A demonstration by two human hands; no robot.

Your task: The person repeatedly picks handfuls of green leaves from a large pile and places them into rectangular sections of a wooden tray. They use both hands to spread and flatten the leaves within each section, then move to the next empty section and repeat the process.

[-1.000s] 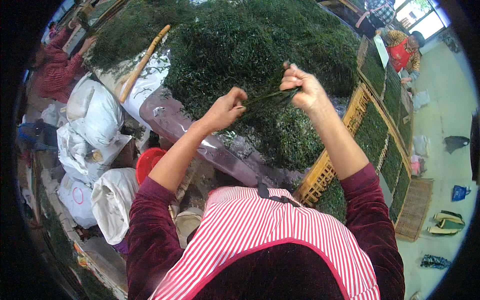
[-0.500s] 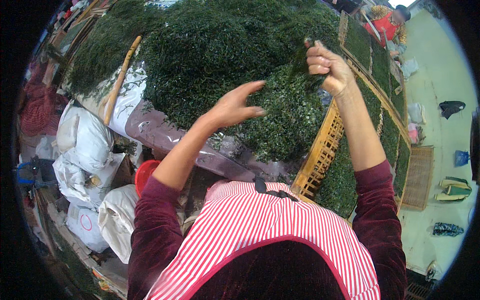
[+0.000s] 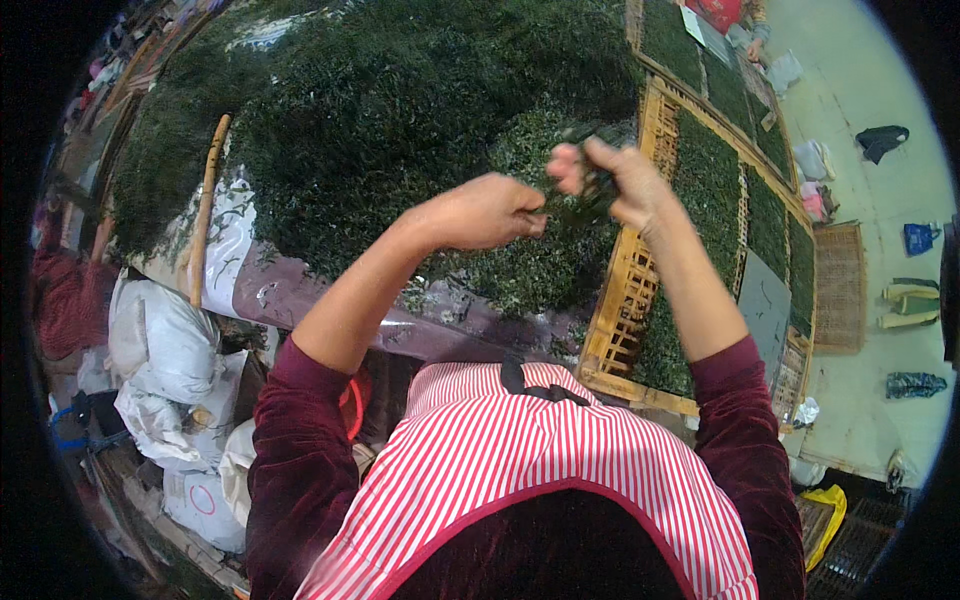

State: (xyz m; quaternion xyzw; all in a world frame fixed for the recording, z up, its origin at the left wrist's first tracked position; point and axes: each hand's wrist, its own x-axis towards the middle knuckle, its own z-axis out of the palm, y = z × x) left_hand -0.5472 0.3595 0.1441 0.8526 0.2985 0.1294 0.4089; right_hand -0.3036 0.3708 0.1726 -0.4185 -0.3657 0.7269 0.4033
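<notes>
A big heap of dark green leaves [image 3: 400, 110] lies on a plastic sheet [image 3: 300, 295] in front of me. My left hand [image 3: 490, 212] and my right hand [image 3: 612, 182] meet above the heap's near edge, both pinching one small bunch of green leaves [image 3: 575, 205] between them. My forearms are bare, with dark red sleeves pushed up, and I wear a red and white striped apron.
Wooden slatted trays [image 3: 625, 300] filled with greens run along the right. A bamboo pole [image 3: 205, 205] lies at the heap's left edge. White sacks [image 3: 160, 350] are piled at lower left. A pale floor [image 3: 870, 120] with scattered bags lies on the right.
My left hand, open over the heap before, has closed and joined my right hand. The right hand has come down from the heap with a bunch of leaves.
</notes>
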